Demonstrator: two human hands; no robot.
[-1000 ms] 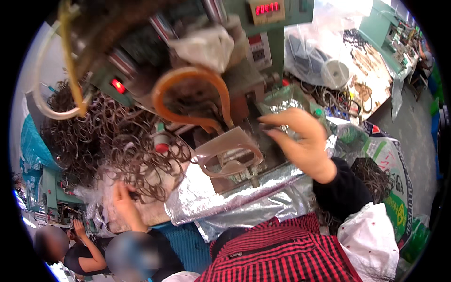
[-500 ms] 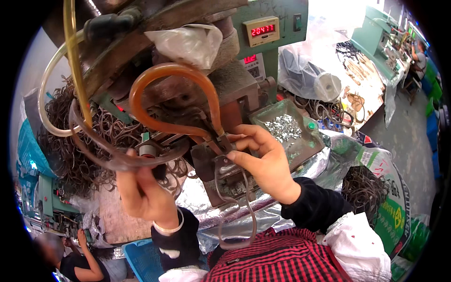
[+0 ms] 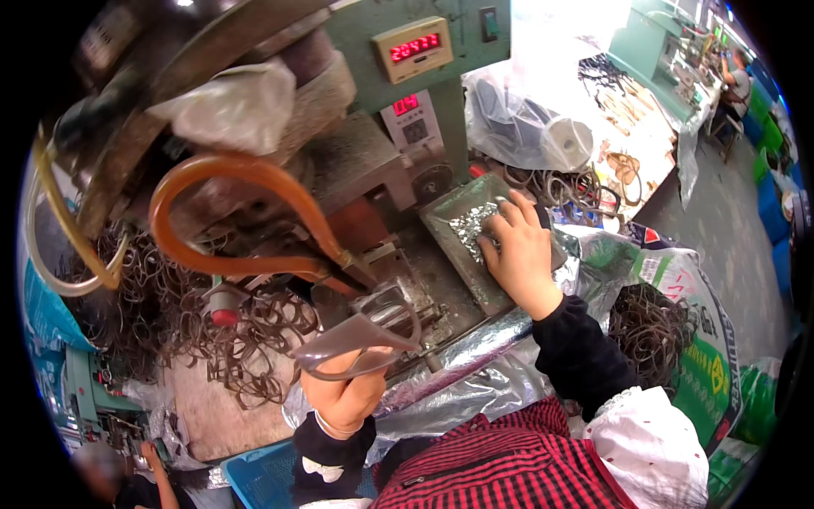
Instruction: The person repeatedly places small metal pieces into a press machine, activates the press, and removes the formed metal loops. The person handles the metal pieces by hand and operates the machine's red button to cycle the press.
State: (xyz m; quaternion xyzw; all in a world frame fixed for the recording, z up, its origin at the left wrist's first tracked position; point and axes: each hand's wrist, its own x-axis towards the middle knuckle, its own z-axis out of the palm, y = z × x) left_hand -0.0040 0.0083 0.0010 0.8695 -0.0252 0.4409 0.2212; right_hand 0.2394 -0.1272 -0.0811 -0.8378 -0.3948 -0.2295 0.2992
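Near the front of the machine my left hand [image 3: 343, 397] is closed on a translucent brown plastic band [image 3: 343, 342] bent into a loop. The hand grips it from below, and part of the fingers is hidden behind it. To the right, my right hand [image 3: 524, 259] is over a dark metal tray [image 3: 487, 293], with fingers spread and bent down at a heap of small shiny metal pieces [image 3: 469, 225]. Whether a fingertip has a piece cannot be seen. Above my left hand, a thick orange loop-shaped handle [image 3: 233, 167] ends in metal jaws [image 3: 354, 276].
A green press machine [image 3: 466, 93] with a red-lit counter [image 3: 413, 47] rises ahead. Piles of brown bands [image 3: 254, 356] lie at left; more fill a sack [image 3: 649, 335] at right. A plastic-wrapped roll [image 3: 564, 142] stands behind the tray. A blue basket [image 3: 259, 475] is at lower left.
My right hand has left the metal jaws and moved right to the tray. My left hand has brought the brown band rightward and down. The view has shifted too.
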